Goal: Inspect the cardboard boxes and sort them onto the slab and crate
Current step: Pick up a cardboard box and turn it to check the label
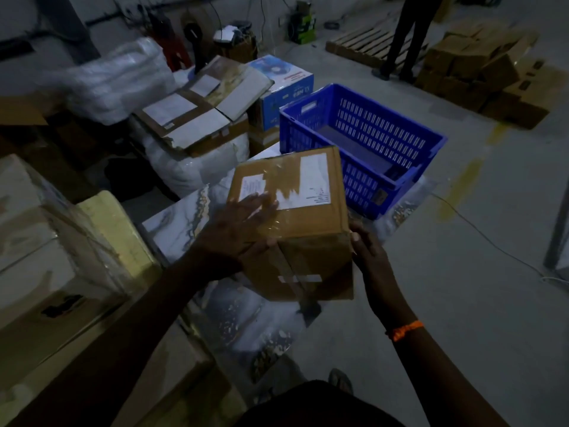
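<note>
A brown cardboard box with white labels and clear tape sits in the middle of the view, held above a marbled white slab. My left hand lies flat on the box's top and left edge. My right hand grips its right front corner. A blue plastic crate stands just behind the box on the right, and it looks nearly empty, with only a small dark object inside.
Taped flat cartons rest on white sacks at the left, with a blue printed box behind. Big wrapped cartons stand at near left. A person's legs, a wooden pallet and stacked brown boxes are at the back right.
</note>
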Tool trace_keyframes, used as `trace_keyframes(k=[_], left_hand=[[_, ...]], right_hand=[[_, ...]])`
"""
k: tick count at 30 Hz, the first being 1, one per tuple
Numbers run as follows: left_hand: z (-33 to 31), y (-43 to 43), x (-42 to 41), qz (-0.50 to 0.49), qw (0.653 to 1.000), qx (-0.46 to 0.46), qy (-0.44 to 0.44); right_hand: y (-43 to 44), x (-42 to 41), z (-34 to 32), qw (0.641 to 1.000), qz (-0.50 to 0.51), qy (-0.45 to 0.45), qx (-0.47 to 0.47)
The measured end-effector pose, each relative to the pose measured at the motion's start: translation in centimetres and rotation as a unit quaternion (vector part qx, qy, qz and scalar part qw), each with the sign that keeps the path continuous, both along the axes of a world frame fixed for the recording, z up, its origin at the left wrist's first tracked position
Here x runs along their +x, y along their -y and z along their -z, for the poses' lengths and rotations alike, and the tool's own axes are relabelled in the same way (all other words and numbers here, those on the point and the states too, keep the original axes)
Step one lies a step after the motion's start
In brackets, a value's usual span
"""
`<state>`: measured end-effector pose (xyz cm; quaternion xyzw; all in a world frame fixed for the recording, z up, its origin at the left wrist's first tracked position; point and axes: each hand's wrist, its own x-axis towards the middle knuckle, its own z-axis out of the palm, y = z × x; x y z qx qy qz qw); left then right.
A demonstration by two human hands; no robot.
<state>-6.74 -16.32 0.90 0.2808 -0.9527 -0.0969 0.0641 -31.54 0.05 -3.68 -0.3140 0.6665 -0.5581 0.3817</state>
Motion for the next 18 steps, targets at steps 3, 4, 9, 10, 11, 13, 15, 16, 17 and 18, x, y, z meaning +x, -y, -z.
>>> trace_keyframes(k=[3, 4, 9, 10, 11, 13, 15, 16, 17, 18], left_hand=[[0.4, 1.8, 4.3, -0.007, 0.997, 0.015, -0.069], [0.3, 2.0, 5.2, -0.001, 0.996, 0.023, -0.087], [0.9, 2.4, 8.1, -0.055, 0.975, 0.019, -0.213], [1.0, 2.6, 8.5, -0.083, 0.969, 0.043, -0.228], [1.1, 2.8, 8.7, -0.107, 0.959, 0.087, -0.247], [0.5, 3.0, 8.5, -0.143, 0.927, 0.190, -0.291], [-0.8, 2.8, 7.2, -0.201, 0.901, 0.238, -0.303], [-1.4, 2.6, 6.4, -0.233, 0.896, 0.228, -0.300], [-1.7, 2.3, 5.8, -0.257, 0.899, 0.212, -0.285], [-1.8, 2.2, 5.4, -0.269, 0.898, 0.200, -0.284]], right_hand=[[1.6, 1.6, 0.6, 0.999, -0.006, -0.034, 0.011], [2.0, 1.9, 1.0, 0.999, 0.003, -0.046, 0.023], [2.1, 3.0, 4.8, 0.994, 0.007, -0.013, 0.106], [1.9, 3.2, 5.5, 0.994, -0.004, 0.014, 0.106], [1.8, 3.6, 5.8, 0.991, -0.003, 0.050, 0.122], [1.7, 4.3, 6.3, 0.976, 0.015, 0.122, 0.178], [1.8, 4.7, 6.6, 0.968, 0.023, 0.164, 0.191], [1.8, 4.8, 6.7, 0.968, 0.027, 0.169, 0.183], [1.8, 5.0, 6.5, 0.970, 0.035, 0.170, 0.172], [1.6, 5.0, 6.2, 0.973, 0.043, 0.162, 0.159]])
